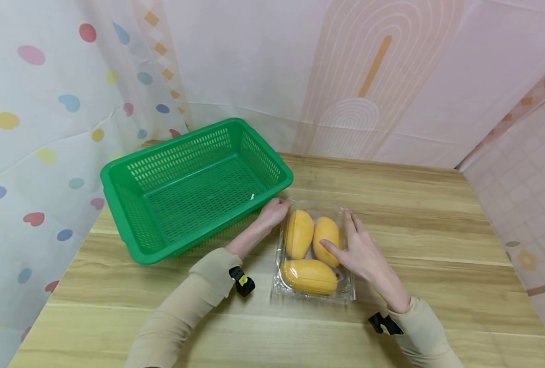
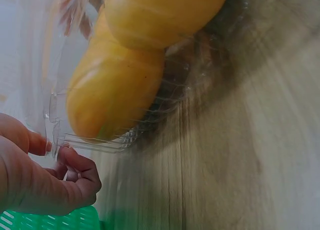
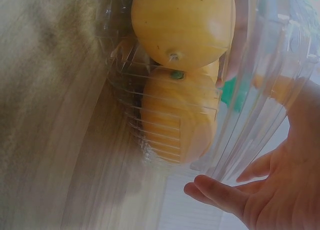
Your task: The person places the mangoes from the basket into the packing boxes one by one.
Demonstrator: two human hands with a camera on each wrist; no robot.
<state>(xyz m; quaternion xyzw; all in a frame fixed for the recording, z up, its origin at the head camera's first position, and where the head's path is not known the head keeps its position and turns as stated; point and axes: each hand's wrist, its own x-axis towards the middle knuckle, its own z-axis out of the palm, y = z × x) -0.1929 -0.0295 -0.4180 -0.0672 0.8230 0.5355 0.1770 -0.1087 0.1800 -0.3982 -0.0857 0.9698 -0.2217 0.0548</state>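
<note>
A clear plastic clamshell box (image 1: 313, 295) lies on the table with three yellow mangoes inside: one upright at left (image 1: 300, 234), one upright at right (image 1: 326, 240), one crosswise in front (image 1: 310, 276). At the box's far left corner, my left hand (image 1: 274, 210) pinches the rim; the left wrist view shows thumb and curled fingers (image 2: 82, 172) at the plastic edge. My right hand (image 1: 362, 253) lies along the right side, its fingers fairly straight at the far right corner and the thumb over the lid. In the right wrist view, the right fingers (image 3: 220, 192) extend beside the lid edge.
A green perforated basket (image 1: 208, 232) stands left of the box, its near right rim close to my left hand. One small white scrap (image 1: 252, 196) shows inside it. The wooden table (image 1: 419, 225) meets a patterned cloth (image 1: 254, 66) at the back and sides.
</note>
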